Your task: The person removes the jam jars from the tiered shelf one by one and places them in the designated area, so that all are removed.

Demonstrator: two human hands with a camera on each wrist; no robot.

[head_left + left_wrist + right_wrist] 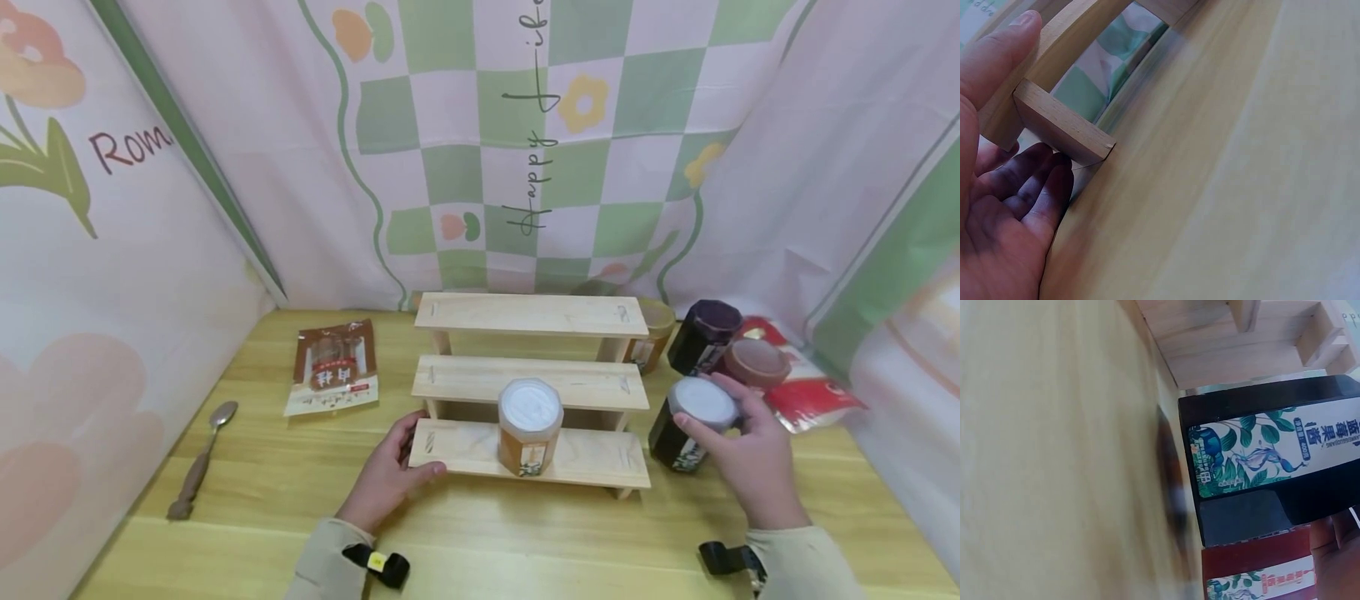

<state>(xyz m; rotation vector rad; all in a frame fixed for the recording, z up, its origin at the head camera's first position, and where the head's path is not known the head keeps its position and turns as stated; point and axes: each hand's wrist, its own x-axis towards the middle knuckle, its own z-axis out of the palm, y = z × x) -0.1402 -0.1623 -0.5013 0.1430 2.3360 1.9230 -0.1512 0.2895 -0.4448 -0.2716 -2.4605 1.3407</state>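
Observation:
My right hand (757, 454) grips a jar of dark blueberry jam (675, 433) around its white lid, just right of the wooden step rack. In the right wrist view, the jar's printed label (1272, 450) faces the camera, and its base is close over the table. At the rack's left end, my left hand (390, 475) holds the lowest step (457, 442), thumb on top. Its fingers (1047, 194) curl below the board beside the rack's leg (1063, 122) in the left wrist view. An amber jar with a white lid (531, 429) stands upright on that lowest step.
Behind the right hand stand a reddish jar (756, 363), a dark jar (703, 337) and an amber jar (652, 333), near a red-and-white packet (813, 400). Leftward lie a brown spice packet (333, 367) and a spoon (201, 462). A patterned curtain (510, 167) borders the table.

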